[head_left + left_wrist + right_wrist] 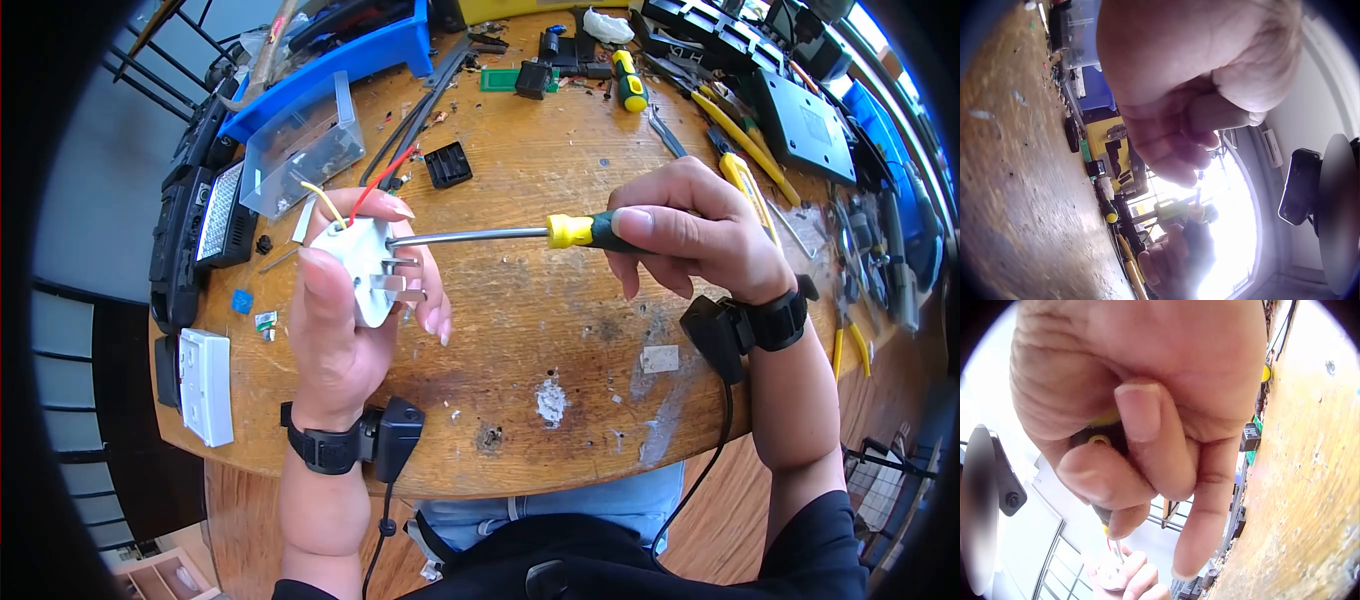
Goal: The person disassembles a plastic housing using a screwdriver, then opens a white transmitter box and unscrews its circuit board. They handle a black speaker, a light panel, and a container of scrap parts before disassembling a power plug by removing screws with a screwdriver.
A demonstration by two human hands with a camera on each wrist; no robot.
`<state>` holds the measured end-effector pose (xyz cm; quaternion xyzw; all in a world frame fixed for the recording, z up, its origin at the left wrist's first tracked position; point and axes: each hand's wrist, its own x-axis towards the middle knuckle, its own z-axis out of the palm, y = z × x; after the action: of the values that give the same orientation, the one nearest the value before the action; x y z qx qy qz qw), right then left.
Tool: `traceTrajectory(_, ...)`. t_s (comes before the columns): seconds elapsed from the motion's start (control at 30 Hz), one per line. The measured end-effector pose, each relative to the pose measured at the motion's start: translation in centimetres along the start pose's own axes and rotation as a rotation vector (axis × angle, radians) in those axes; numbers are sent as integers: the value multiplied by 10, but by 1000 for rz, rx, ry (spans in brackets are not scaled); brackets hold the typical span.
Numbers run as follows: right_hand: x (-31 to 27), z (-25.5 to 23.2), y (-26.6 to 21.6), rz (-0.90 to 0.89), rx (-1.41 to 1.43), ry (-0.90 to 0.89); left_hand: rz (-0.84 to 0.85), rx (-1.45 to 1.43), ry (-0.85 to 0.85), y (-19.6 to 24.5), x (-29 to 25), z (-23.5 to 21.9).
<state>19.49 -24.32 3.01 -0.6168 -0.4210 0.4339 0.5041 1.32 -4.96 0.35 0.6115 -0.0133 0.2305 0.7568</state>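
My left hand (335, 335) holds a white plug (360, 265) between thumb and fingers, its metal prongs (400, 285) pointing right. A red wire (382, 182) and a yellow wire (322, 200) rise from the top of the plug. From the right, a screwdriver (480, 236) lies almost level, its tip right at the plug's face above the prongs. My right hand (700, 225) grips its green and yellow handle, thumb along the near side. In the right wrist view, curled fingers (1163, 450) cover most of the handle, and the plug (1110, 578) shows below.
A small black plastic case (447, 165) lies beyond the plug. At the left are a clear box (305, 150), a blue bin (330, 75) and a white socket block (205, 388). A second screwdriver (629, 82) and a yellow utility knife (742, 190) lie farther back and right.
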Motion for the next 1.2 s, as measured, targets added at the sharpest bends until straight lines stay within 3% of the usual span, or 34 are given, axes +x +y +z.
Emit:
traceTrajectory(0.13,1,10,-1,-78,-91,90,7,-7,-5,0,1,-3)
traceTrajectory(0.2,4,13,7,-261,-139,147,-13,6,25,1,1,-1)
traceTrajectory(0.23,3,12,4,-260,-137,148,-31,19,55,1,1,0)
traceTrajectory(0.3,1,11,-6,-235,-514,169,-66,25,27,1,2,-8)
traceTrajectory(0.37,0,15,-5,-239,-502,208,-102,32,-2,-1,2,-10)
traceTrajectory(0.43,1,18,-1,-404,-478,271,-65,-36,33,-2,3,-9)
traceTrajectory(0.47,1,18,0,-403,-476,273,-66,-35,32,-3,3,-8)
traceTrajectory(0.53,1,16,1,-478,-654,257,-80,-49,60,-2,4,-7)
traceTrajectory(0.67,1,20,0,-467,-699,257,-99,-94,35,-3,4,-12)
traceTrajectory(0.97,9,22,11,-739,-804,379,-117,-172,42,2,4,-11)
traceTrajectory(1.2,8,31,3,-1005,-1137,446,-184,-149,54,-2,5,-16)
